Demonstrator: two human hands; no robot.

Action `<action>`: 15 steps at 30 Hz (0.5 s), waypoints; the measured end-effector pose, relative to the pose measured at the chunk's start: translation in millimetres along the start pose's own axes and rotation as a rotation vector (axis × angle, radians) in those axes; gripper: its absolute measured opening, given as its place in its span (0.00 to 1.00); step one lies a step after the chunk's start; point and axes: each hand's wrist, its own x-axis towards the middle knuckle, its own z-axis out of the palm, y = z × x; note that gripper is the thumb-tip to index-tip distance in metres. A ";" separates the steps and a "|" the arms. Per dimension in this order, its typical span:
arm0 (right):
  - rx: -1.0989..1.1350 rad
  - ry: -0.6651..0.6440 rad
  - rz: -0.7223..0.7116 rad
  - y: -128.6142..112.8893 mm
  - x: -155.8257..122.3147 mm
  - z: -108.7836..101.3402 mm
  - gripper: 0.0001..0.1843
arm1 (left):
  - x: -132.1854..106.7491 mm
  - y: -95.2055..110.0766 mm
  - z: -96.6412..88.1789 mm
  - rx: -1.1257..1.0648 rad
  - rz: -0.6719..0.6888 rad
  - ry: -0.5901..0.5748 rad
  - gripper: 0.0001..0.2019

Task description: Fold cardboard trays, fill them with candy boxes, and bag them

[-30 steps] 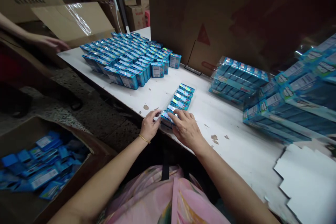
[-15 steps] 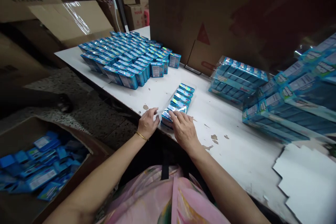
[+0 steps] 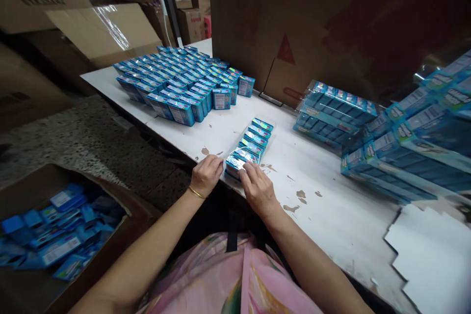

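A short row of blue boxes (image 3: 250, 147) in clear plastic (image 3: 243, 155) runs inward from the near edge of a white counter (image 3: 331, 206). The step in hand appears to be adjusting the plastic at the row's near end; the next move would call for a light, even touch, so the boxes stay aligned.

Both forearms reach forward from the body. The left hand (image 3: 206, 175) is half closed, knuckles up, its fingertips drawn together just beside the row's near left corner. The right hand (image 3: 259, 190) arches palm down, fingers bent onto the row's near right corner. Whether either grip pinches the plastic, I cannot tell. More blue boxes (image 3: 165, 76) crowd the counter's far left corner.
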 end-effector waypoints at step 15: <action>-0.119 -0.256 0.119 -13.1 26.0 -25.6 0.10 | 18.4 5.2 -19.8 -0.325 -0.129 -0.095 0.05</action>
